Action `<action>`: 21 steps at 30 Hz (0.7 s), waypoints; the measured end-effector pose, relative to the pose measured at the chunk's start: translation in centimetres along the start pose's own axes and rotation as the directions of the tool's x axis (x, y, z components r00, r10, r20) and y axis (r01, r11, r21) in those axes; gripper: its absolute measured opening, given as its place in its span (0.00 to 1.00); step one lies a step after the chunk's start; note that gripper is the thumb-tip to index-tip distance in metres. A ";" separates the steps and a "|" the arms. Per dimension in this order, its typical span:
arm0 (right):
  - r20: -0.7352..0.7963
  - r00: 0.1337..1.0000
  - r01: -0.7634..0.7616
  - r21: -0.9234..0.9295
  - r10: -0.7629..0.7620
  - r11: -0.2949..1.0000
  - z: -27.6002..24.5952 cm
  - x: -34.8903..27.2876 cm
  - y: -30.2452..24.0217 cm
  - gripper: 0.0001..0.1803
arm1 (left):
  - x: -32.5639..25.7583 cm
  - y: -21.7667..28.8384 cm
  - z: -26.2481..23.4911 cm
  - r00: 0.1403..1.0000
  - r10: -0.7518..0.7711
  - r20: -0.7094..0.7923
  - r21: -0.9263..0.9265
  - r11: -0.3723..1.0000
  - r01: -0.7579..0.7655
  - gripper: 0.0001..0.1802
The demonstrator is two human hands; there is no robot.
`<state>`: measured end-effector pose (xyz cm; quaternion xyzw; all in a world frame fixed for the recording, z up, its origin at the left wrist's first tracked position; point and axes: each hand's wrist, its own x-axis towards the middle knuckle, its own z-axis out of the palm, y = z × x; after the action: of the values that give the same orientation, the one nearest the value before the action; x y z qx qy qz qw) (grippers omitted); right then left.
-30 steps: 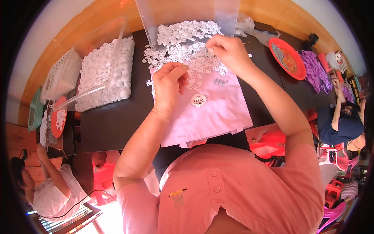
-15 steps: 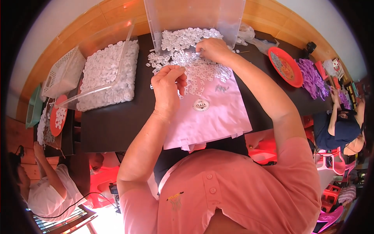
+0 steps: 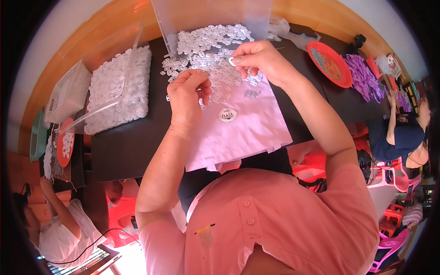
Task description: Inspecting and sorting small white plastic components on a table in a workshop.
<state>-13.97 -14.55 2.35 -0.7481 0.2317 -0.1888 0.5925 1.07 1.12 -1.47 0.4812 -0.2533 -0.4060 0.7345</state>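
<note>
My right hand [image 3: 263, 62] pinches a small white oval plastic piece [image 3: 232, 61] between thumb and fingertips. It is held over a loose heap of similar white pieces [image 3: 201, 63] with holes in them. Left of it, my left hand [image 3: 187, 98] is closed, thumb against fingers. A bit of white shows below its fingertips, but I cannot make out what it grips. Both hands are above a pink cloth bag [image 3: 238, 140] lying on the dark table. On the bag is a little pile of thin grey metal bits [image 3: 251, 94]. The heap partly covers the bag's far end.
A clear bin tipped toward me [image 3: 167, 34] spills white pieces behind the heap. Another clear bin [image 3: 120, 89], full of white pieces, stands left. At right are a red plate [image 3: 346, 75] and purple strips [image 3: 362, 78]. Other people sit at both sides.
My right hand has drawn back from the heap toward me and now shows a white piece in its fingertips. My left hand stays closed near the same spot. The whole view has shifted slightly.
</note>
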 end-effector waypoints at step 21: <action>-0.108 0.994 0.010 0.305 0.024 0.952 3.2 -2.7 1.5 0.09 | -1.2 -1.4 1.3 0.999 0.039 0.023 0.112 0.993 -0.041 0.07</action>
<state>-14.59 -10.70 0.17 -0.6353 0.2351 -0.2613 0.6877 -1.10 1.16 -2.21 0.5123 -0.2928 -0.3812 0.7117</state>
